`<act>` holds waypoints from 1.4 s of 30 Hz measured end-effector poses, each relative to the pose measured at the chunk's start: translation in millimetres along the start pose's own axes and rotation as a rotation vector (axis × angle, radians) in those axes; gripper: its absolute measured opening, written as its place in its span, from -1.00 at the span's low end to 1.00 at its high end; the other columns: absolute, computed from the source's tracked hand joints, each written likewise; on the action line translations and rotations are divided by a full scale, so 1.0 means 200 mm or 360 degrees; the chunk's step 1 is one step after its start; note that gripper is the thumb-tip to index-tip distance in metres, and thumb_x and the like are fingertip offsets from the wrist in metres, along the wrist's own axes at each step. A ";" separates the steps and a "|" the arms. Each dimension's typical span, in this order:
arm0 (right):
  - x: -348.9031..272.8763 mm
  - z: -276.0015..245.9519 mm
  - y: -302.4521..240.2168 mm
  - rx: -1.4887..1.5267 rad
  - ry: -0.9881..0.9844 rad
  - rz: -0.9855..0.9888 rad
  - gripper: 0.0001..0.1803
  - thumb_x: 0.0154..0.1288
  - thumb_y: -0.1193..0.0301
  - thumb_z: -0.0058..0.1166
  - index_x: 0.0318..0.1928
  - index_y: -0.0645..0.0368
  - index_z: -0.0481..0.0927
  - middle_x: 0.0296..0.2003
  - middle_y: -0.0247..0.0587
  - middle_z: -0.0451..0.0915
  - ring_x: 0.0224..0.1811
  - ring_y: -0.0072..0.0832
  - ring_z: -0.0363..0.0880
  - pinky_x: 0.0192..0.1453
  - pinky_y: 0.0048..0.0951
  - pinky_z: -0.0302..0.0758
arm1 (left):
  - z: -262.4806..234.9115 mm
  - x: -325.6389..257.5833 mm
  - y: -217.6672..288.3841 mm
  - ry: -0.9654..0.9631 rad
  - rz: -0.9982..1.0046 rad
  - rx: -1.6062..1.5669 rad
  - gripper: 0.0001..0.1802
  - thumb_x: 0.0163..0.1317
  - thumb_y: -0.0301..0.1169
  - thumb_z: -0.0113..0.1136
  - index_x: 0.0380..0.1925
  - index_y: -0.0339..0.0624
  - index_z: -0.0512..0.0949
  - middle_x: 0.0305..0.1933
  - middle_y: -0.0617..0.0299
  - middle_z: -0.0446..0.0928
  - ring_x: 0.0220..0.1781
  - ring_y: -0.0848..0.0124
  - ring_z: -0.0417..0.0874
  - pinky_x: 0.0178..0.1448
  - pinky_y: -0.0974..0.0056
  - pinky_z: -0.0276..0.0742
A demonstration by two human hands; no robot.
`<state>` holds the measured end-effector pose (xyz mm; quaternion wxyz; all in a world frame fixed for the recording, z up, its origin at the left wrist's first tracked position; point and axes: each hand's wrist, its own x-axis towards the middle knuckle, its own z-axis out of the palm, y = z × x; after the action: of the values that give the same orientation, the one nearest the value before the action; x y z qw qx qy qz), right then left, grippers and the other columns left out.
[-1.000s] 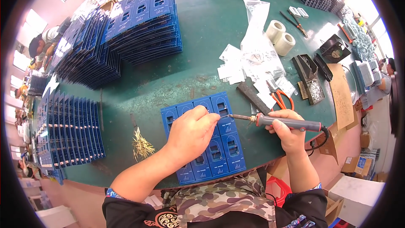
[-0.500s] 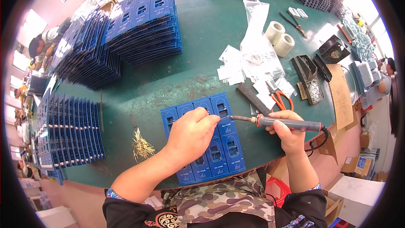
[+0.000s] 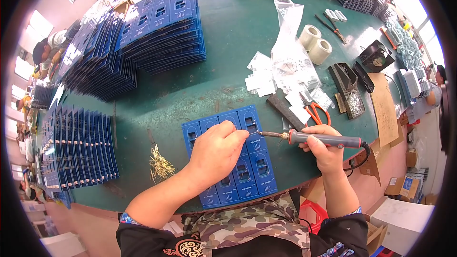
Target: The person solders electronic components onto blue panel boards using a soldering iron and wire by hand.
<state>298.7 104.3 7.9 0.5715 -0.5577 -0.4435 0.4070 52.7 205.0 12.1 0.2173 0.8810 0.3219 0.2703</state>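
1. The left hand (image 3: 216,150) rests on the blue panel (image 3: 257,164), fingers pinched together at its upper middle; what they pinch is too small to tell.
2. The right hand (image 3: 323,150) is clenched round the soldering iron (image 3: 316,138), just right of the panel; the iron's tip reaches left to the left fingertips.
3. The panel lies on the green bench (image 3: 228,57) at its near edge.
4. Brass pins (image 3: 159,164) lie in a loose heap just left of the panel.
5. Orange scissors (image 3: 318,112) lie beyond the panel's right corner.
6. Two tape rolls (image 3: 315,44) stand further back right of the panel.
7. Stacks of blue boards (image 3: 162,28) fill the far left.
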 end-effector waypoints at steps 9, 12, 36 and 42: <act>-0.01 -0.02 0.01 0.0168 0.0125 0.0055 -0.78 0.26 0.44 0.13 -0.18 0.35 0.57 -0.37 -0.13 0.65 -0.41 -0.55 0.62 -0.34 -0.59 0.56 | -0.02 0.00 0.00 -0.0001 -0.0040 -0.0130 -0.87 0.14 -0.53 0.23 -0.28 -0.21 0.61 -0.43 0.15 0.47 -0.41 0.20 0.54 -0.34 0.23 0.48; 0.01 -0.02 0.01 0.0247 0.0200 0.0096 -0.80 0.27 0.44 0.14 -0.19 0.34 0.59 -0.37 -0.16 0.65 -0.39 -0.57 0.63 -0.33 -0.60 0.57 | -0.04 0.02 -0.02 0.0033 -0.0118 -0.0203 -0.87 0.16 -0.54 0.22 -0.27 -0.22 0.61 -0.42 0.13 0.48 -0.41 0.21 0.55 -0.34 0.24 0.48; 0.08 0.06 0.00 0.0133 0.0150 0.0129 -0.81 0.30 0.45 0.14 -0.18 0.34 0.58 -0.37 -0.18 0.64 -0.39 -0.59 0.62 -0.33 -0.62 0.55 | 0.00 0.08 -0.06 0.0065 -0.0009 0.0043 -0.89 0.13 -0.48 0.24 -0.31 -0.15 0.62 -0.44 0.18 0.46 -0.38 0.19 0.56 -0.33 0.18 0.49; 0.08 0.05 0.01 0.0116 0.0150 0.0094 -0.82 0.30 0.44 0.13 -0.19 0.33 0.59 -0.38 -0.19 0.65 -0.40 -0.60 0.61 -0.34 -0.62 0.54 | 0.00 0.08 -0.05 0.0059 -0.0013 0.0059 -0.89 0.13 -0.47 0.24 -0.31 -0.15 0.63 -0.44 0.17 0.47 -0.37 0.19 0.56 -0.32 0.17 0.49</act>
<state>292.5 122.3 6.0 0.5995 -0.5680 -0.3843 0.4127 58.1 222.9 12.4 0.1960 0.8784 0.3344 0.2797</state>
